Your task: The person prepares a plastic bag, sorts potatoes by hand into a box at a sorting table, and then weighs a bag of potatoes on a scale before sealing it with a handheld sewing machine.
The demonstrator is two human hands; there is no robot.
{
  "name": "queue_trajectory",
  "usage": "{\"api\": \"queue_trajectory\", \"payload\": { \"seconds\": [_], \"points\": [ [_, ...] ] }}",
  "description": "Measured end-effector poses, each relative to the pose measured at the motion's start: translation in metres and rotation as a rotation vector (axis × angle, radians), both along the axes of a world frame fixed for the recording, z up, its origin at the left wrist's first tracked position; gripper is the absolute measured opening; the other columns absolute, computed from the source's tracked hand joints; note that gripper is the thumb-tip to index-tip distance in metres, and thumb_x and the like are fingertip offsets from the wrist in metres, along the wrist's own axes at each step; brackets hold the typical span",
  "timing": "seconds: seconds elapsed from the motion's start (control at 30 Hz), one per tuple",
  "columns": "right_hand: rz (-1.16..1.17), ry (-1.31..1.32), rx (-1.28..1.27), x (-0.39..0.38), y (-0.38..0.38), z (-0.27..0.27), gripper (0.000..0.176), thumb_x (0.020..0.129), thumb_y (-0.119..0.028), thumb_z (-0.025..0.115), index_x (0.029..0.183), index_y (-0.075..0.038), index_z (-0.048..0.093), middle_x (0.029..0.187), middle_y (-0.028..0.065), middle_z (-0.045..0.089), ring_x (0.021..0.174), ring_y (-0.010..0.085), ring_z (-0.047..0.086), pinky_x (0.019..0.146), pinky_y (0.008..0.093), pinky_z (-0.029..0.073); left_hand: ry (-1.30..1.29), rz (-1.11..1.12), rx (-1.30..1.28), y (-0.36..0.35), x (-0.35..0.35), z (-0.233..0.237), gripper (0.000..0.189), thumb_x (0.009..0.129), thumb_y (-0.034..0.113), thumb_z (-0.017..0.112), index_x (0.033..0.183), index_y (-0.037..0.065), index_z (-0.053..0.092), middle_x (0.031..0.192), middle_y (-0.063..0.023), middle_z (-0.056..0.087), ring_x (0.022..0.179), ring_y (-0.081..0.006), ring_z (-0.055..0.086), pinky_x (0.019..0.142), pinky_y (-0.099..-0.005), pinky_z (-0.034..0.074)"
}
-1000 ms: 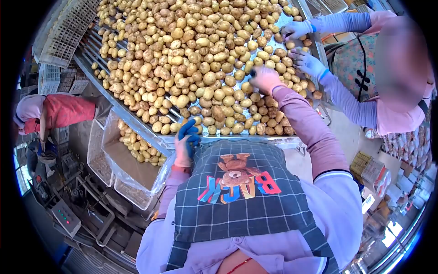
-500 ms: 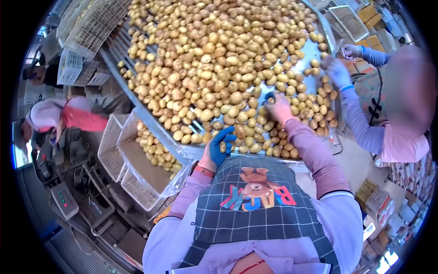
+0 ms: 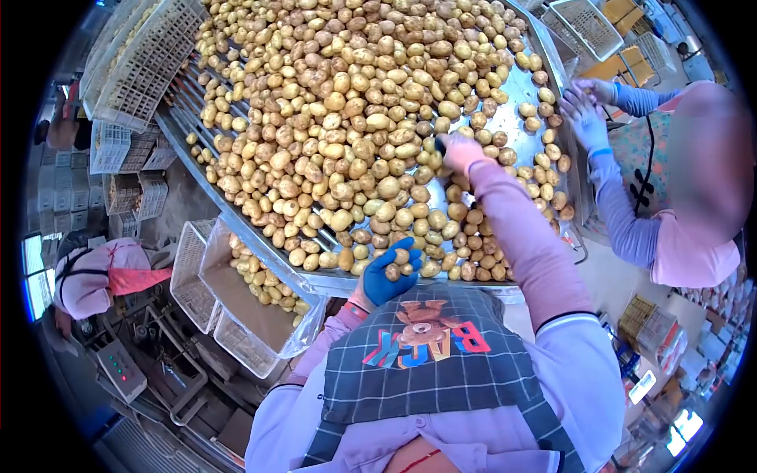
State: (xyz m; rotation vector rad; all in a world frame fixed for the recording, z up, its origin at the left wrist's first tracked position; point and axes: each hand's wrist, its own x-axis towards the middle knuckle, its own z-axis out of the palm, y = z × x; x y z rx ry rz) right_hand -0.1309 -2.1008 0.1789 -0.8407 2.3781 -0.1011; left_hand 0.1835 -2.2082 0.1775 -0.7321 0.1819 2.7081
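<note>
Lower centre: left hand (image 3: 388, 276) cupped around small potatoes (image 3: 401, 257); centre: right hand (image 3: 461, 150) curled amid potato pile (image 3: 347, 102), grasp not discernible.

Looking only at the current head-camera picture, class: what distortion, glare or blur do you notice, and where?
Head view: the fisheye lens bows the rim of the steel sorting table and blackens the corners; light glares off its bare metal at right; the heaped yellow-brown potatoes and the blue-gloved left hand cupping small potatoes look sharp.

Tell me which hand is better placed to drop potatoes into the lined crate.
Left. The left hand cups small potatoes at the table edge, nearest the lined crate; the right hand reaches far into the pile.
</note>
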Motion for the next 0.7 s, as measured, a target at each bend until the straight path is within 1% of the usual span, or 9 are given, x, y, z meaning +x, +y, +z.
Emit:
{"api": "queue_trajectory", "payload": {
  "seconds": [0.03,0.23,0.27,0.33,0.43,0.57,0.6,0.63,0.7],
  "points": [
    [-0.087,0.141,-0.209,0.007,0.017,-0.064,0.05,0.077,-0.022,0.063,0.126,-0.011,0.053,0.111,0.0187,0.063,0.109,0.0317,0.059,0.094,0.0404,0.046,-0.001,0.052,0.053,0.001,-0.002,-0.007,0.051,0.094,0.031,0.051,0.137,0.006,0.04,0.117,-0.0104,0.051,0.099,-0.0203,0.05,0.084,-0.0332,0.045],
    [-0.506,-0.047,-0.191,0.039,0.049,-0.033,0.06,0.076,-0.04,0.068,0.121,-0.004,0.052,0.108,0.0214,0.064,0.103,0.0351,0.061,0.091,0.0423,0.046,0.123,0.19,0.413,0.002,-0.016,-0.019,0.035,0.093,0.034,0.053,0.112,0.005,0.051,0.094,-0.0018,0.05,0.086,-0.0153,0.047,0.078,-0.0278,0.041],
    [-0.504,0.033,-0.217,0.036,0.047,-0.04,0.062,0.076,-0.043,0.07,0.118,-0.001,0.052,0.109,0.0218,0.063,0.102,0.035,0.061,0.09,0.0423,0.047,0.268,0.017,-0.461,0.004,-0.014,-0.022,0.032,0.089,0.027,0.059,0.111,0.004,0.051,0.093,-0.0012,0.053,0.087,-0.0135,0.05,0.079,-0.0264,0.043],
    [-0.487,0.11,-0.07,0.034,0.025,-0.02,0.063,0.075,-0.042,0.07,0.12,-0.002,0.051,0.112,0.0227,0.062,0.104,0.0352,0.061,0.091,0.0421,0.047,0.392,-0.162,-1.329,0.007,-0.018,-0.02,0.032,0.086,0.02,0.066,0.11,0.004,0.051,0.093,-0.0005,0.057,0.088,-0.0117,0.053,0.08,-0.025,0.045],
    [-0.398,0.108,-0.033,0.012,0.015,-0.041,0.062,0.075,-0.042,0.068,0.12,-0.003,0.051,0.115,0.022,0.062,0.105,0.035,0.061,0.092,0.0415,0.047,0.267,-0.047,-0.659,0.006,-0.029,-0.012,0.037,0.077,0.004,0.074,0.107,0.001,0.052,0.095,0.0006,0.063,0.09,-0.0085,0.058,0.081,-0.0215,0.047],
    [-0.635,0.004,-0.414,0.029,0.029,-0.011,0.057,0.078,-0.04,0.067,0.119,-0.002,0.055,0.108,0.0236,0.064,0.102,0.0366,0.061,0.089,0.044,0.046,0.311,-0.018,-0.796,0.0,-0.024,-0.005,0.043,0.087,0.014,0.066,0.124,0.001,0.047,0.112,-0.0032,0.061,0.107,-0.0127,0.056,0.091,-0.0285,0.047],
    [-0.624,0.063,-0.512,0.05,0.032,-0.019,0.054,0.08,-0.038,0.066,0.118,-0.002,0.056,0.105,0.0236,0.064,0.101,0.0366,0.061,0.089,0.0435,0.046,0.189,0.066,-0.342,-0.005,-0.031,0.011,0.045,0.09,0.015,0.061,0.129,0.001,0.044,0.121,-0.0062,0.055,0.115,-0.0167,0.052,0.095,-0.0336,0.045],
    [-0.505,-0.229,-0.385,0.08,0.013,0.059,0.054,0.081,-0.039,0.065,0.119,-0.002,0.056,0.106,0.0236,0.064,0.103,0.036,0.06,0.091,0.0419,0.046,0.066,0.149,0.117,-0.006,-0.034,0.017,0.047,0.093,0.016,0.057,0.135,0.002,0.04,0.131,-0.0091,0.05,0.123,-0.0206,0.047,0.099,-0.0387,0.043],
    [0.081,-0.191,-0.658,0.135,0.027,0.024,0.046,0.085,-0.034,0.062,0.122,-0.007,0.056,0.113,0.0207,0.062,0.103,0.0348,0.061,0.09,0.0427,0.047,0.148,0.17,0.024,-0.003,-0.028,0.003,0.052,0.094,0.014,0.054,0.14,0.004,0.033,0.143,-0.0125,0.038,0.129,-0.0261,0.042,0.103,-0.046,0.039]
  ]
}}
